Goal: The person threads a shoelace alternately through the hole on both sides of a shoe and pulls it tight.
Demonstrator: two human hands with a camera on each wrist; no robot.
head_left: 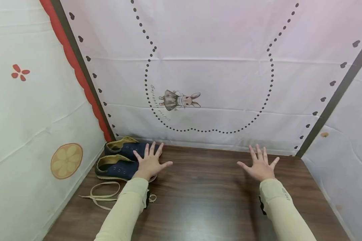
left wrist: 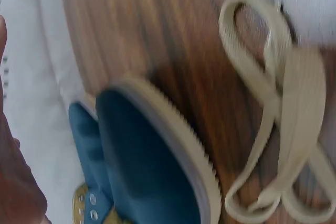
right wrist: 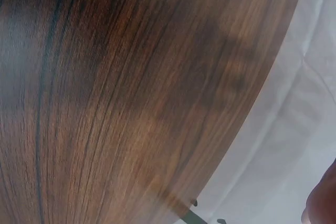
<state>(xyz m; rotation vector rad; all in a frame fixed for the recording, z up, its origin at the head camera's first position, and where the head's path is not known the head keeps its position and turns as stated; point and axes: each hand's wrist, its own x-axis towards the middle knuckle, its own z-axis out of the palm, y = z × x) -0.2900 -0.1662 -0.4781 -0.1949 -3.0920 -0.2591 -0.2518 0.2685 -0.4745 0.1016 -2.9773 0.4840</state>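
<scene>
My left hand (head_left: pixel 149 163) is held out with spread fingers, above and partly in front of two navy shoes. The nearer shoe (head_left: pixel 116 169) and the farther shoe (head_left: pixel 129 148) lie side by side at the back left, both with tan linings and no laces visible in their eyelets. A beige shoelace (head_left: pixel 105 197) lies looped on the table beneath my left forearm; in the left wrist view the shoelace (left wrist: pixel 299 114) is bunched in loops beside a shoe's toe (left wrist: pixel 152 150). Over the right side my right hand (head_left: pixel 260 166) has its fingers spread and holds nothing.
A dark brown wood-grain table (head_left: pixel 199 187) lies below both hands. White printed cloth (head_left: pixel 211 83) rises behind it, with further cloth walls at the left (head_left: pixel 27 117) and the right (head_left: pixel 347 150). The shoes stand near the left back corner.
</scene>
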